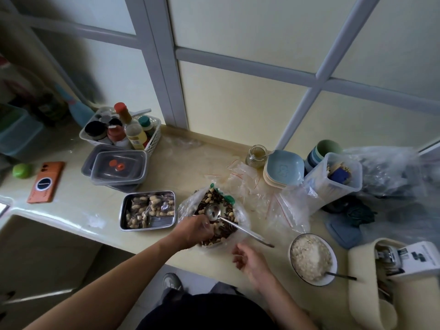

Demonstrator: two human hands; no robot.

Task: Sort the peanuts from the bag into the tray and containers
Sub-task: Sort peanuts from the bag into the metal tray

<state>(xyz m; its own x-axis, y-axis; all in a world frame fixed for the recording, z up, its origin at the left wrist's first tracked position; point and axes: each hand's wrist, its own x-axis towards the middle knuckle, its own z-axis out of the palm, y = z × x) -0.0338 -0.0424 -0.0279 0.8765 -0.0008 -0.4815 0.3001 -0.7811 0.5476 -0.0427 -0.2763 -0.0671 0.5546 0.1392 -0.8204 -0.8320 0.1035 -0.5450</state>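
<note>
Cream table point(78, 198) runs under a frosted, grey-framed window, and I am standing at its front edge. The clear plastic bag point(241, 221) lies open near that front edge, about midway along, full of peanuts in the shell point(209, 198) mixed with dark bits I can't identify. A steel ladle point(212, 211) rests in it, its bowl on the heap and its handle sticking out toward the front right.

My left hand point(195, 231) is down in the bag, fingers bent into the mix. From above I can't tell whether they have closed on any peanuts. My right hand point(247, 260) hangs just off the bag's front side, fingers loosely curled and holding nothing, clear of the ladle handle.

Just left of the bag sits the steel tray point(160, 219). A layer of sorted peanuts point(142, 208) covers most of it, with bare metal showing at its front right. Behind the tray, the stacked plastic containers point(119, 166) have their lids on, and I can see no peanuts in them.

I judge the sorting well begun but far from finished: the tray is partly filled, the bag looks heavily loaded, and the containers have not yet been opened.
</note>
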